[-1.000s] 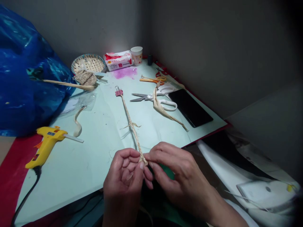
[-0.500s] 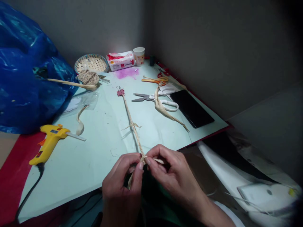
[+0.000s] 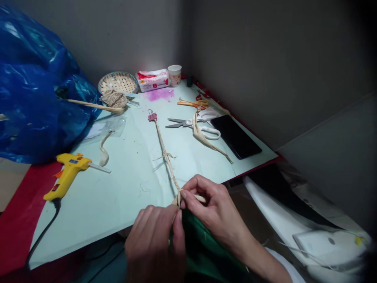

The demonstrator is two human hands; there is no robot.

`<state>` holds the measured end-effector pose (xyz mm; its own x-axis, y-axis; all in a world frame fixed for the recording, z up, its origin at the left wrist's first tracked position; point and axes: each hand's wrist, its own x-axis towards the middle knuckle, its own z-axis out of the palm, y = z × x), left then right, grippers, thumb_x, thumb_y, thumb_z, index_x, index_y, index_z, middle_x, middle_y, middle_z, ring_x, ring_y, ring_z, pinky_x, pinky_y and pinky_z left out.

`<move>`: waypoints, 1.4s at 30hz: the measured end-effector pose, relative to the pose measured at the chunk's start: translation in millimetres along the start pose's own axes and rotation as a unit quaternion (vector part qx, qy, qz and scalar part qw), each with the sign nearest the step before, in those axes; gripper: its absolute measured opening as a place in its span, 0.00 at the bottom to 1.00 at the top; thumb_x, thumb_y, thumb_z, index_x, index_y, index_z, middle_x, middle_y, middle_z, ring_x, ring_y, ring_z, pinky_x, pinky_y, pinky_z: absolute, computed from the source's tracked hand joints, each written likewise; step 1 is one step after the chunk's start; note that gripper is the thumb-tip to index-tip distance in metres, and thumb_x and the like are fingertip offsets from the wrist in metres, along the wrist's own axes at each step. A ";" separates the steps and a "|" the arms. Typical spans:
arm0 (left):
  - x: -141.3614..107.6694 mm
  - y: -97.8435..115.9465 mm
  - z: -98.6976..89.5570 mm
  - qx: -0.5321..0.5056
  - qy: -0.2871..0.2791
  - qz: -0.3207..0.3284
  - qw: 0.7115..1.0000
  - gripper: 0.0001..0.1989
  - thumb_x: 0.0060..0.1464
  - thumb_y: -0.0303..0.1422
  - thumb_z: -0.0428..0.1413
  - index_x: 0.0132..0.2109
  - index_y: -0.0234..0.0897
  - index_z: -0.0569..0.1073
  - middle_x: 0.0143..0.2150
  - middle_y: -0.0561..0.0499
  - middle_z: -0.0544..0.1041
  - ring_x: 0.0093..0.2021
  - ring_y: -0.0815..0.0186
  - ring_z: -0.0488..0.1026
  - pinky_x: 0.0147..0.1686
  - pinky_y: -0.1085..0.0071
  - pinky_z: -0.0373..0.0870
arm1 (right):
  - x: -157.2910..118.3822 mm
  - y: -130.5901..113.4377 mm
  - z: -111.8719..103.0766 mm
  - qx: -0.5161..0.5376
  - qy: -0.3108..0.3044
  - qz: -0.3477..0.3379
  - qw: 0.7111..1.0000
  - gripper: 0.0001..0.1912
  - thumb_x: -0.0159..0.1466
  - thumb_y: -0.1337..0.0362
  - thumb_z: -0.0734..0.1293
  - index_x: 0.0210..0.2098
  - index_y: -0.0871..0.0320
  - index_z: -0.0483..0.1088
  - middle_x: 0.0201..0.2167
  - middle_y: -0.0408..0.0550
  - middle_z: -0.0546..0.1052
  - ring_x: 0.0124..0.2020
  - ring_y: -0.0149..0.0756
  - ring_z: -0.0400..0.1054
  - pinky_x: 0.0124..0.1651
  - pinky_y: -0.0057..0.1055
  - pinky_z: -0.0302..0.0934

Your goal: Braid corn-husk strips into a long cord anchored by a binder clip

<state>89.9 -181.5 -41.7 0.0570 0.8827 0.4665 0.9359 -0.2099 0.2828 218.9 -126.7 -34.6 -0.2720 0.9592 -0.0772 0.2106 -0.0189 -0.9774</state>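
A thin braid [image 3: 165, 154] of pale dried plant fibre runs down the table toward me, its far end gripped by a pink binder clip [image 3: 152, 116]. A fine strand sticks out on both sides about halfway along. At the near end, past the table's front edge, my right hand [image 3: 207, 202] pinches the braid and a strand whose tip pokes out beside its fingers. Just below, my left hand [image 3: 157, 230] is closed with thumb and forefinger on another flat strand, pulled taut from the braid. Its other fingers curl and hide the rest of the strand.
White-handled scissors [image 3: 193, 125] lie right of the braid, a loose husk strip [image 3: 203, 137] across them, beside a black phone [image 3: 235, 136]. On the left are a yellow glue gun [image 3: 67, 173] and blue plastic bag [image 3: 44, 86]. A woven basket [image 3: 118, 83], tissue pack [image 3: 153, 81] and paper cup [image 3: 174, 76] stand behind.
My left hand has moved down and away from the braid's end, drawing a strand out with it. My right hand stays pinched at the braid. The view has shifted slightly.
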 end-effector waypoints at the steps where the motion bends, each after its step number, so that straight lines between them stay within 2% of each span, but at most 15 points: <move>1: -1.9 1.8 0.8 0.001 -0.003 0.008 1.000 0.05 0.56 0.24 0.53 0.36 0.37 0.72 0.23 0.52 0.72 0.26 0.63 0.67 0.31 0.68 0.60 | -0.5 -1.1 0.2 0.013 -0.004 0.003 1.000 0.08 0.65 0.66 0.63 0.29 0.59 0.68 0.24 0.41 0.73 0.26 0.28 0.66 0.31 0.24 0.59; 6: -10.5 5.7 10.1 0.021 0.008 0.059 0.998 0.07 0.53 0.19 0.55 0.37 0.31 0.75 0.25 0.48 0.76 0.27 0.63 0.70 0.32 0.68 0.61 | -2.2 -0.1 3.5 0.113 -0.047 0.025 0.992 0.08 0.66 0.64 0.63 0.32 0.59 0.68 0.28 0.44 0.75 0.31 0.30 0.68 0.35 0.25 0.61; 10: -12.8 4.1 7.4 -0.055 -0.004 0.069 0.996 0.09 0.54 0.20 0.55 0.39 0.34 0.77 0.29 0.48 0.77 0.29 0.63 0.69 0.33 0.68 0.64 | -1.8 7.0 5.8 0.145 -0.041 0.011 0.988 0.08 0.67 0.64 0.62 0.31 0.59 0.65 0.25 0.39 0.68 0.28 0.27 0.62 0.32 0.24 0.57; 14: -2.1 -5.2 -9.1 -0.108 0.053 -0.054 0.991 0.09 0.58 0.29 0.53 0.42 0.42 0.77 0.44 0.47 0.76 0.37 0.63 0.71 0.39 0.68 0.65 | -1.2 9.2 0.7 0.130 -0.027 -0.001 0.991 0.08 0.66 0.66 0.62 0.30 0.59 0.65 0.25 0.38 0.64 0.27 0.26 0.58 0.30 0.23 0.53; 15: 3.5 -8.4 -12.6 -0.132 0.043 -0.093 0.986 0.09 0.58 0.30 0.52 0.42 0.42 0.76 0.47 0.47 0.75 0.42 0.60 0.71 0.41 0.67 0.66 | -1.0 8.7 -1.3 0.126 -0.024 -0.006 0.992 0.08 0.66 0.66 0.63 0.30 0.59 0.65 0.25 0.38 0.65 0.27 0.26 0.58 0.30 0.23 0.53; 16: 10.0 -11.5 -15.0 -0.176 0.001 -0.127 0.976 0.09 0.58 0.33 0.53 0.44 0.42 0.75 0.48 0.46 0.75 0.46 0.58 0.71 0.44 0.66 0.66 | -0.9 7.9 -3.2 0.126 -0.023 -0.011 0.992 0.08 0.66 0.66 0.63 0.30 0.59 0.65 0.24 0.38 0.65 0.27 0.26 0.58 0.30 0.23 0.53; 17: 17.1 -14.2 -16.0 -0.227 -0.064 -0.173 0.956 0.10 0.58 0.36 0.53 0.46 0.41 0.73 0.48 0.47 0.75 0.46 0.58 0.71 0.45 0.65 0.66 | -0.7 6.9 -4.9 0.130 -0.024 -0.015 0.991 0.08 0.66 0.67 0.62 0.30 0.59 0.66 0.24 0.38 0.66 0.28 0.26 0.59 0.31 0.22 0.54; 19: 31.0 -17.7 -14.0 -0.359 -0.211 -0.240 0.877 0.11 0.58 0.39 0.54 0.46 0.41 0.71 0.43 0.49 0.76 0.43 0.60 0.73 0.43 0.66 0.68 | -0.3 5.0 -7.5 0.150 -0.034 -0.015 0.988 0.08 0.67 0.66 0.61 0.31 0.59 0.66 0.25 0.39 0.68 0.28 0.27 0.62 0.32 0.23 0.56; 20: 36.8 -18.3 -11.5 -0.420 -0.261 -0.250 0.832 0.10 0.59 0.40 0.53 0.44 0.41 0.70 0.39 0.50 0.75 0.39 0.62 0.73 0.41 0.68 0.68 | -0.1 4.3 -8.4 0.159 -0.043 -0.013 0.986 0.09 0.68 0.65 0.61 0.31 0.59 0.66 0.25 0.39 0.69 0.27 0.27 0.64 0.32 0.23 0.57; 22: 44.4 -17.8 -5.0 -0.504 -0.308 -0.251 0.767 0.08 0.61 0.38 0.51 0.38 0.39 0.69 0.31 0.54 0.72 0.32 0.68 0.70 0.35 0.72 0.67 | 0.1 3.9 -9.7 0.157 -0.054 -0.015 0.986 0.10 0.69 0.63 0.59 0.32 0.58 0.65 0.25 0.40 0.71 0.27 0.28 0.66 0.32 0.24 0.59; 25: 45.2 -13.6 4.8 -0.555 -0.294 -0.282 0.725 0.09 0.61 0.36 0.51 0.34 0.37 0.67 0.26 0.57 0.65 0.25 0.74 0.61 0.25 0.78 0.59 | -0.8 5.7 -11.4 0.112 -0.045 -0.041 0.992 0.10 0.69 0.62 0.60 0.33 0.58 0.66 0.27 0.41 0.73 0.29 0.29 0.68 0.34 0.24 0.59; 30: 36.6 0.1 14.7 -0.627 -0.199 -0.370 0.656 0.08 0.60 0.36 0.53 0.34 0.37 0.67 0.22 0.61 0.55 0.22 0.75 0.46 0.19 0.79 0.44 | -6.2 8.2 -11.9 0.037 -0.009 -0.076 0.996 0.08 0.70 0.65 0.59 0.35 0.57 0.67 0.28 0.38 0.72 0.29 0.26 0.66 0.33 0.22 0.57; 36: 33.9 7.2 17.6 -0.641 -0.144 -0.406 0.635 0.09 0.56 0.35 0.58 0.33 0.35 0.68 0.24 0.58 0.63 0.22 0.77 0.49 0.19 0.81 0.46 | -15.1 7.3 -7.7 0.002 -0.024 -0.065 0.998 0.08 0.72 0.66 0.55 0.41 0.55 0.65 0.33 0.38 0.72 0.35 0.26 0.67 0.39 0.22 0.57; 40: 30.9 6.3 18.2 -0.646 -0.133 -0.418 0.624 0.08 0.56 0.35 0.59 0.34 0.35 0.71 0.24 0.59 0.60 0.21 0.78 0.50 0.19 0.82 0.48 | -22.1 13.0 -3.1 0.010 -0.011 -0.023 1.000 0.07 0.72 0.65 0.55 0.49 0.53 0.59 0.34 0.38 0.71 0.35 0.27 0.67 0.39 0.23 0.58; 42: 29.9 5.9 18.0 -0.650 -0.132 -0.420 0.620 0.07 0.56 0.34 0.59 0.33 0.35 0.71 0.23 0.59 0.59 0.20 0.78 0.49 0.19 0.82 0.48 | -23.4 15.7 -3.5 0.007 -0.007 -0.005 1.000 0.07 0.72 0.64 0.55 0.49 0.53 0.58 0.32 0.38 0.71 0.34 0.28 0.67 0.37 0.24 0.57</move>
<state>103.3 -148.8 -41.2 -0.0458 0.9121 -0.4074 -0.3869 0.3598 0.8490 231.9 -148.5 -47.4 -0.2873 0.9552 -0.0708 0.1956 -0.0138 -0.9806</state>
